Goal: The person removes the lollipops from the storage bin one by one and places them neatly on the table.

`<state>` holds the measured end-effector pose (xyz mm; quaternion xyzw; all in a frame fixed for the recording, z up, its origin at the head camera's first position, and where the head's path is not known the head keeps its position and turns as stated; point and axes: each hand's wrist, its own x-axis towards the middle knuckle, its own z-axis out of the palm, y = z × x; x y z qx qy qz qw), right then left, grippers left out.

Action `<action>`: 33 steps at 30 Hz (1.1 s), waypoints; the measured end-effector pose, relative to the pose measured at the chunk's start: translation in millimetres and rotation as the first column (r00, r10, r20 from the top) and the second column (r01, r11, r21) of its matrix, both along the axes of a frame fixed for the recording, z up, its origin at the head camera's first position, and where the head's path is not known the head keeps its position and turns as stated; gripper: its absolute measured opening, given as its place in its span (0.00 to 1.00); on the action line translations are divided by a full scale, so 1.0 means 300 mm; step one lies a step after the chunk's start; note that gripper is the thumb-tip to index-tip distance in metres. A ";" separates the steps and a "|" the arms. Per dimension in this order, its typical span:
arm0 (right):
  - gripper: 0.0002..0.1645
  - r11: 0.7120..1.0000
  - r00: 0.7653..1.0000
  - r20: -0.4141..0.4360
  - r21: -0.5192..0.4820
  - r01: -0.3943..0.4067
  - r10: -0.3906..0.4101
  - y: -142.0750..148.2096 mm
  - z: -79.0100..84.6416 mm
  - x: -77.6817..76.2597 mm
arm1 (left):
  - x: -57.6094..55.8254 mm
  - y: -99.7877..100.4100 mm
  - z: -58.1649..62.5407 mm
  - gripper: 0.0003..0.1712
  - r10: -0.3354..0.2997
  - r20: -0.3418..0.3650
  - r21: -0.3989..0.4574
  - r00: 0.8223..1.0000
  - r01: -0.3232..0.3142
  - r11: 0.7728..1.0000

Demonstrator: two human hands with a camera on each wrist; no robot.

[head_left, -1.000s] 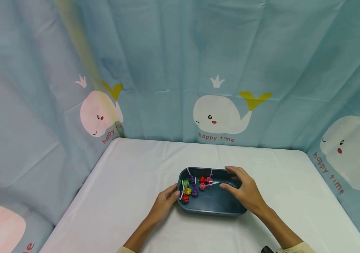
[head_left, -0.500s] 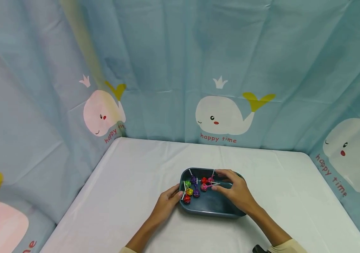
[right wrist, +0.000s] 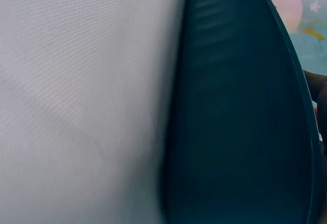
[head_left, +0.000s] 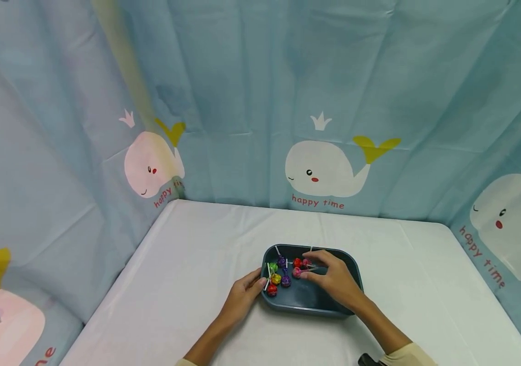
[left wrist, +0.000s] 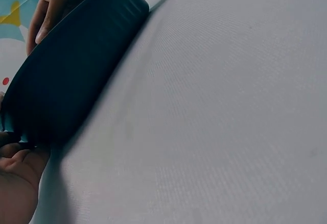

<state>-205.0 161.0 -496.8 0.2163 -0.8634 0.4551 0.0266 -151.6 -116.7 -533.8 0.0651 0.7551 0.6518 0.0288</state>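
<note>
I have the white table point(head_left: 214, 239) in front of me, its covering faintly creased, with a fine weave that shows up close in both wrist views. Its back corners are rounded, and blue-green curtains point(head_left: 242, 76) hang behind it and down both sides. They carry printed whales: a white one point(head_left: 317, 168) straight ahead with a yellow tail and a small crown point(head_left: 321, 121) above, a pinkish one point(head_left: 143, 162) to the left, and another white one point(head_left: 512, 223) to the right. Red "happy time" lettering point(head_left: 317, 202) runs under the middle whale. A yellowish band point(head_left: 123, 61) slants down the left curtain.

The dark tray point(head_left: 306, 308) sits on the table near me, casting a soft shadow. My left hand point(head_left: 242, 295) grips its left end, thumb at the rim. My right hand point(head_left: 336, 282) reaches over the tray, thumb and forefinger apart beside the pink lollipops point(head_left: 297, 273); I cannot tell whether they touch. A red lollipop point(head_left: 297, 262) lies just beside those, and purple, green, yellow and red lollipops point(head_left: 276, 279) crowd the left end. A pale sleeve point(head_left: 409, 356) shows at my right wrist.
</note>
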 end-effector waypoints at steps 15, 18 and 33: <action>0.25 0.998 0.999 0.033 0.056 0.023 -0.025 -0.037 -0.023 -0.021 | 0.000 0.004 -0.019 0.31 0.008 -0.003 -0.007 1.000 -0.008 1.000; 0.22 0.997 0.999 0.035 0.076 0.025 -0.028 -0.040 -0.029 -0.027 | 0.000 0.003 -0.020 0.30 0.014 -0.005 -0.016 1.000 -0.014 1.000; 0.17 0.984 0.998 0.061 0.179 -0.013 0.002 -0.055 -0.039 -0.049 | 0.001 0.001 -0.023 0.30 0.017 -0.009 0.012 1.000 -0.017 1.000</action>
